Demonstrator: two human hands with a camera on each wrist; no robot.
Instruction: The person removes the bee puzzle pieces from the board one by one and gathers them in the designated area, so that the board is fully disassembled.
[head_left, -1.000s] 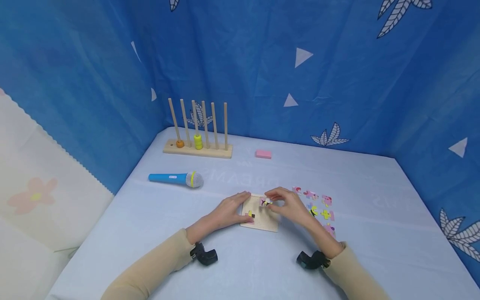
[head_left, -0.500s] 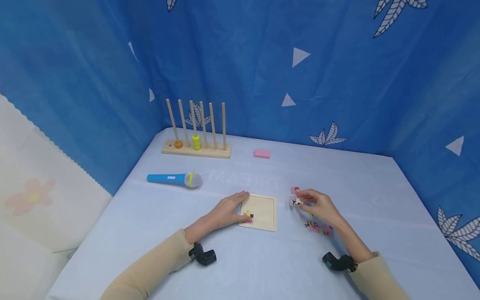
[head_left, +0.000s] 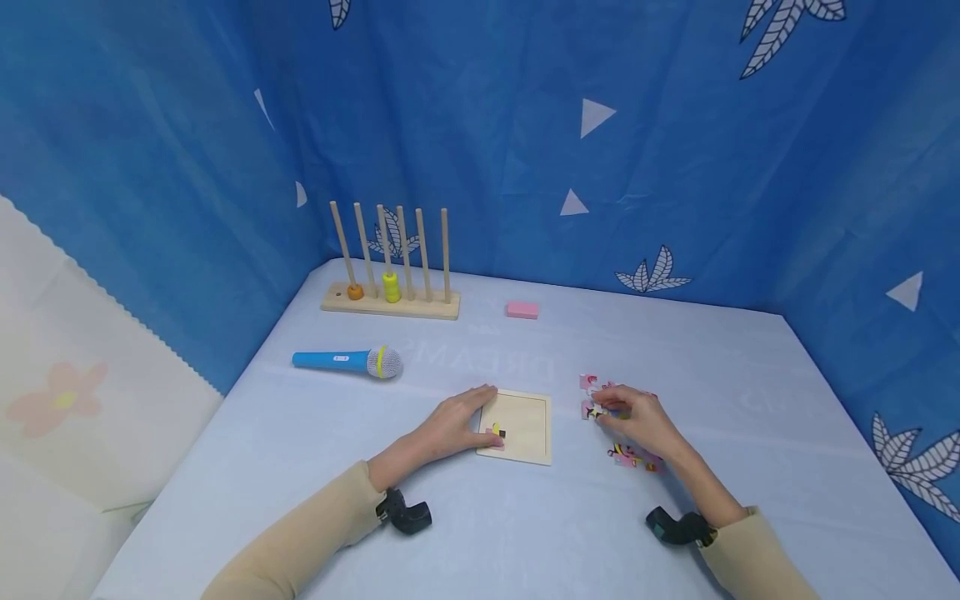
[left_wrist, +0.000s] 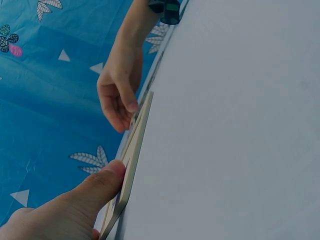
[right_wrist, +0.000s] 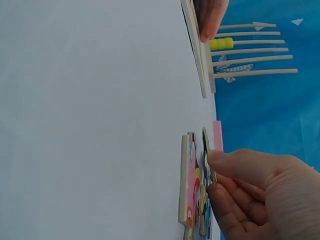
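Note:
A shallow square wooden puzzle tray lies flat before me, with one pink, yellow and black puzzle piece in its near left corner. My left hand holds the tray along its left side, thumb over that corner piece and fingertips at the far left corner. To the right, my right hand pinches a pink, black and yellow jigsaw piece between thumb and fingers; in the right wrist view this piece stands edge-on. Several loose jigsaw pieces lie under and around the right hand, partly hidden by it.
A blue toy microphone lies at the left. Behind it stands a wooden peg rack with yellow and orange beads. A pink block rests near the back edge. Blue patterned cloth hangs behind the table.
My right hand has moved right from over the tray to the loose pieces, carrying its jigsaw piece, and then lowered slightly. My left hand has stayed on the tray.

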